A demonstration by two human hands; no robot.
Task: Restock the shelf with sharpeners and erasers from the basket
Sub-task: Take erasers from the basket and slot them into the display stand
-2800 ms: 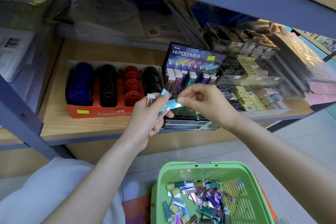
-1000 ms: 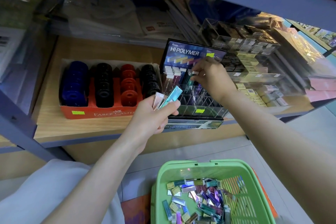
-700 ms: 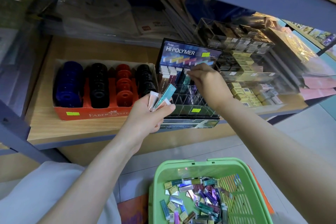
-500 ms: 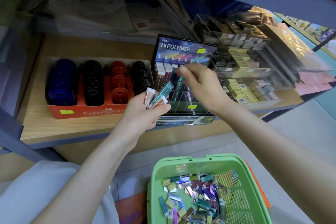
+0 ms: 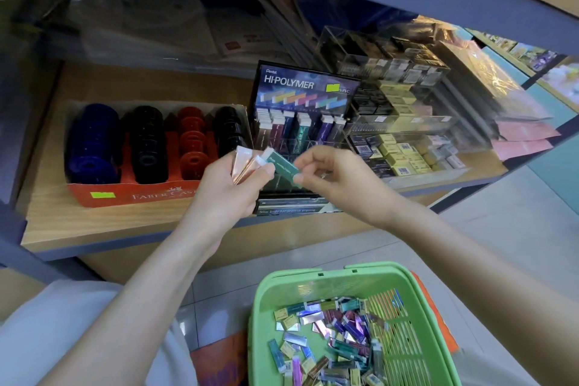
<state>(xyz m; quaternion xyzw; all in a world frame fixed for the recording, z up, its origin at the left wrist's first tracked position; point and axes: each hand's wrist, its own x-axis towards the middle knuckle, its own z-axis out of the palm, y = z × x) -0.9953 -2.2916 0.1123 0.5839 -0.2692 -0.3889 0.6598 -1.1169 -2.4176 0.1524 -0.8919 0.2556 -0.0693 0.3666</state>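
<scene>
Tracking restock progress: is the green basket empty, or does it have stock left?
Not empty. Loose wrapped erasers lie piled across the floor of the green basket.

Black display (image 5: 305, 88): blue-purple header, white lettering, lime sticker. Left of it: orange-red tray (image 5: 141, 196), sharpeners (image 5: 147, 147) in blue, black, red, black rows. In front of it: teal eraser (image 5: 283, 166), copper erasers (image 5: 242, 163). Below it: lime-green basket (image 5: 329, 283), loose erasers (image 5: 341, 341) teal, purple, silver, yellow. Light woodgrain shelf (image 5: 94, 222) under it.
</scene>
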